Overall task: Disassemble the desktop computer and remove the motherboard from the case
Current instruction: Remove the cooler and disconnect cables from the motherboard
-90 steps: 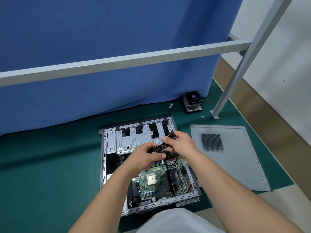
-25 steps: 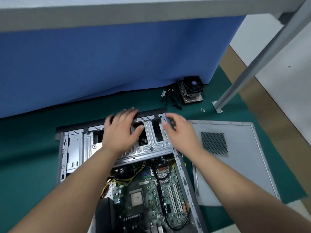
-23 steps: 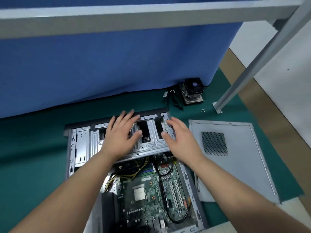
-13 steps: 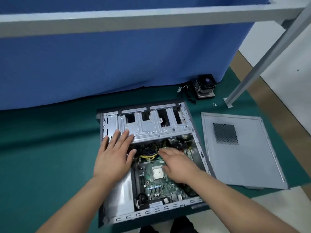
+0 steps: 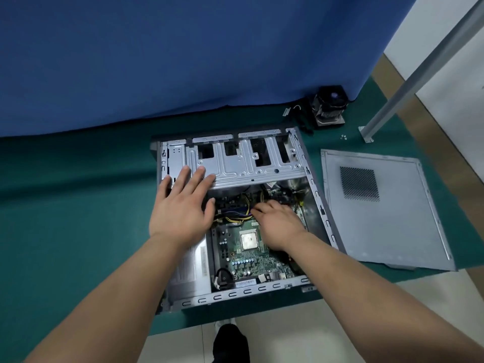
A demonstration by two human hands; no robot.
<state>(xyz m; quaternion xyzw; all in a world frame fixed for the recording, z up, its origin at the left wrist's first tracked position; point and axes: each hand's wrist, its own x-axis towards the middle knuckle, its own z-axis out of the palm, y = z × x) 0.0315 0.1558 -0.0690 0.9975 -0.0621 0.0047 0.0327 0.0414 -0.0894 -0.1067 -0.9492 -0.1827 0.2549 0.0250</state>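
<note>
Left hand (image 5: 180, 213): I rest it flat, fingers straight, on the drive cage (image 5: 246, 163).
Right hand (image 5: 279, 225): fingers among cables (image 5: 235, 218); grasp undeterminable.
Motherboard (image 5: 248, 258): in case (image 5: 318, 205), directly beneath right hand, long axis toward me.

The open grey computer case (image 5: 323, 213) lies on its side on the green mat (image 5: 78, 205), near its front edge. Inside, the green motherboard (image 5: 251, 260) lies flat against the case bottom, its bare silver processor (image 5: 249, 241) facing up.
</note>
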